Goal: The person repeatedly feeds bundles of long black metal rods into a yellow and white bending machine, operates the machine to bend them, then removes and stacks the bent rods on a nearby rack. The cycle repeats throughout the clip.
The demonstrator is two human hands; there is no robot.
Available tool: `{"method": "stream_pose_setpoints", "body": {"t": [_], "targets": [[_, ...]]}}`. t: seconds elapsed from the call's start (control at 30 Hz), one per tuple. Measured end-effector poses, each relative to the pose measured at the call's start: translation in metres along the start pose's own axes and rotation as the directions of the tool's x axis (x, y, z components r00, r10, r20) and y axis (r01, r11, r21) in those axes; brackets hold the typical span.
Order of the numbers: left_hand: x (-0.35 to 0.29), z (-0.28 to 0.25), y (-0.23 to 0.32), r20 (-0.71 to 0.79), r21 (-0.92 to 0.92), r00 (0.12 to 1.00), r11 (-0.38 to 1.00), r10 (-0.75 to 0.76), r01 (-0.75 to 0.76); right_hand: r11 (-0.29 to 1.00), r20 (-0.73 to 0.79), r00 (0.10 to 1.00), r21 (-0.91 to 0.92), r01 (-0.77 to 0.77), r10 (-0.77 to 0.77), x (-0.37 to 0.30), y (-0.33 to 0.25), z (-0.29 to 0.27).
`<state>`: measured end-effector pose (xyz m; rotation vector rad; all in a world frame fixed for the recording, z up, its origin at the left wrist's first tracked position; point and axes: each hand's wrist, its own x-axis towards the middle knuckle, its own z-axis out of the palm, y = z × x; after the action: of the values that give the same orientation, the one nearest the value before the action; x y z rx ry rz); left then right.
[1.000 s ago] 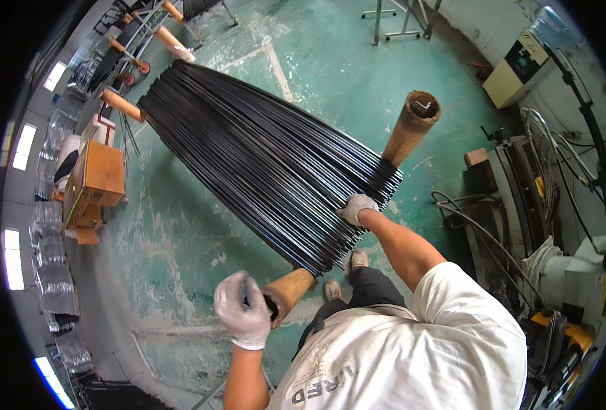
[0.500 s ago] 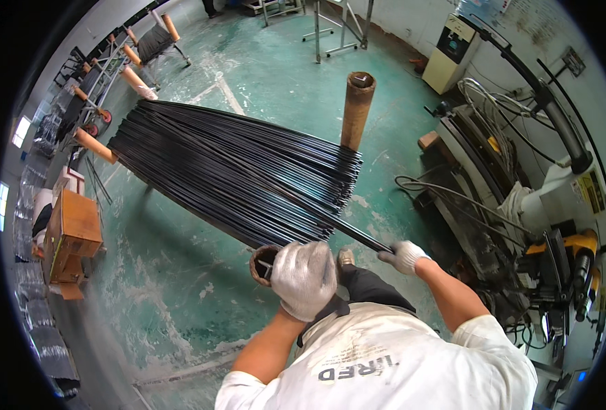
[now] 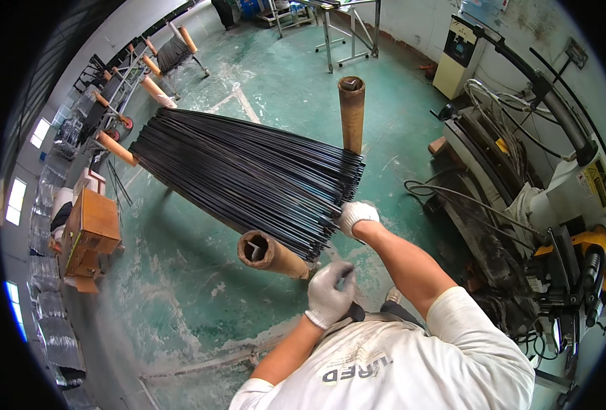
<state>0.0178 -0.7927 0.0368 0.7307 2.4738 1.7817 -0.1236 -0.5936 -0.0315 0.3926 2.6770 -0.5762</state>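
Many long, thin black rods (image 3: 248,171) lie side by side in a wide bundle, fanned out toward me, with their near ends uneven. My right hand (image 3: 357,217), in a whitish knit glove, is closed at the near right ends of the bundle. A short dark end shows below its wrist, and its fingertips are partly hidden. My left hand (image 3: 330,294), gloved too, is apart from the rods in front of my waist. Its fingers are curled in and nothing shows in them. Close to it, a thick brown cardboard tube (image 3: 279,256) stands at the bundle's near left corner.
Another brown tube (image 3: 352,116) rises at the bundle's right corner. Orange tubes (image 3: 117,148) stand at the far end. Machinery with cables (image 3: 494,164) fills the right side. A brown wooden box (image 3: 92,222) sits at left, and a metal frame table (image 3: 347,34) at the back.
My right hand has moved left and forward to the bundle's ends; the rod it held out no longer sticks out far. My left hand has moved right and back, away from the near tube.
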Motion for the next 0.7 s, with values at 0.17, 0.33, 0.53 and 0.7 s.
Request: {"method": "stream_pose_setpoints", "body": {"t": [0.17, 0.33, 0.53, 0.7], "targets": [[-0.027, 0.036, -0.096, 0.07, -0.566, 0.709, 0.558, -0.702, 0.608, 0.999, 0.22, 0.975, 0.032, -0.035, 0.027, -0.072, 0.05, -0.016], [0.004, 0.029, -0.17, 0.306, -0.775, 0.589, 0.163, -0.748, 0.61, 0.963, 0.292, 0.924, 0.037, -0.269, 0.247, -0.255, 0.176, -0.015], [0.075, 0.065, -0.181, 0.423, -0.853, 0.461, -0.171, -0.78, 0.493, 0.8, 0.137, 0.789, -0.127, -0.586, 0.599, -0.462, 0.295, 0.02], [0.074, 0.091, -0.163, 0.387, -0.784, 0.413, -0.058, -0.824, 0.619, 0.841, -0.231, 0.82, -0.018, -0.541, 0.523, -0.475, 0.302, 0.052]]}}
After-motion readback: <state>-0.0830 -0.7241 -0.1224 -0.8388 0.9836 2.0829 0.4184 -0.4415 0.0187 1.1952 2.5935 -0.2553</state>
